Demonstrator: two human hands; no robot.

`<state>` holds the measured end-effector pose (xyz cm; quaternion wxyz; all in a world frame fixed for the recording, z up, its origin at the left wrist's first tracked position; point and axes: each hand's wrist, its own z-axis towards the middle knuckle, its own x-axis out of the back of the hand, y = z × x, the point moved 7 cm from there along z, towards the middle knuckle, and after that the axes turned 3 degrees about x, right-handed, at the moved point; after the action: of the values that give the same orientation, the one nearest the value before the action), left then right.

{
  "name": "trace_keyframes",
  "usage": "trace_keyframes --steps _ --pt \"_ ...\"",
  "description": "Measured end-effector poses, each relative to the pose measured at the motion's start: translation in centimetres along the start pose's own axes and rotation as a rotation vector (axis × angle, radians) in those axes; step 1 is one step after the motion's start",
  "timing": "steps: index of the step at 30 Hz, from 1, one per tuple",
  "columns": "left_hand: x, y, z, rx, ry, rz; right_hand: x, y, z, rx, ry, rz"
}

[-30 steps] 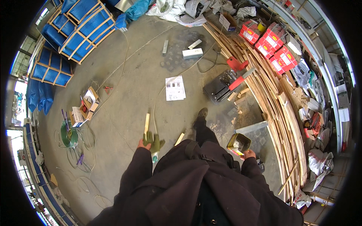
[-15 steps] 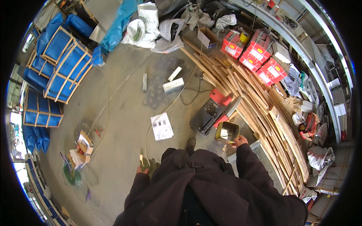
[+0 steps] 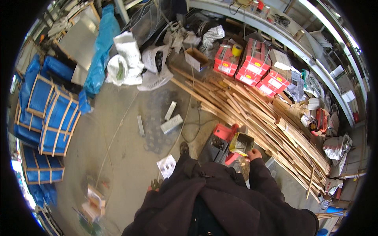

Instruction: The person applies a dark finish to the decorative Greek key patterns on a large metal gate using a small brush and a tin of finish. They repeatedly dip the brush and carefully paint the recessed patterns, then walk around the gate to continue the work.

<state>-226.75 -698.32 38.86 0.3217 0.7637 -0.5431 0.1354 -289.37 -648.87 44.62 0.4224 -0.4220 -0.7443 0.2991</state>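
Note:
My right hand (image 3: 255, 154) grips the edge of an open square yellow tin (image 3: 234, 147), holding it out in front of me to the right. Below and just beyond the tin stands a black and red floor machine (image 3: 215, 146), partly covered by it. At my left side, my left hand (image 3: 150, 188) is closed around green gloves (image 3: 156, 184); my sleeve and coat hide much of that hand. White printed sheets (image 3: 166, 165) lie on the floor ahead of the left hand.
Long wooden strips (image 3: 252, 114) lie in a pile to the right. Behind them stand red boxes (image 3: 252, 65). Metal bars (image 3: 172, 124) and a hose or cable (image 3: 188, 118) are on the floor ahead. White sacks (image 3: 128, 59) stand farther off. Blue wrapped crates (image 3: 59, 122) are at left.
I have stepped forward, so the floor things now lie nearer. The tin has come over the machine, still in my right hand. The wooden stick seen by my left hand no longer shows.

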Motion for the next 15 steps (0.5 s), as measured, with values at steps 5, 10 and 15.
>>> trace_keyframes --steps 5,10,15 --pt "9.2 13.4 10.5 -0.141 -0.022 -0.055 -3.4 -3.1 7.4 -0.04 0.188 0.042" --pt "16.2 28.7 17.4 -0.348 0.088 -0.156 -7.4 -12.2 9.9 -0.165 0.219 0.014" --pt "17.0 36.8 20.9 -0.343 0.068 -0.135 -11.3 -23.8 15.0 -0.122 0.173 0.025"
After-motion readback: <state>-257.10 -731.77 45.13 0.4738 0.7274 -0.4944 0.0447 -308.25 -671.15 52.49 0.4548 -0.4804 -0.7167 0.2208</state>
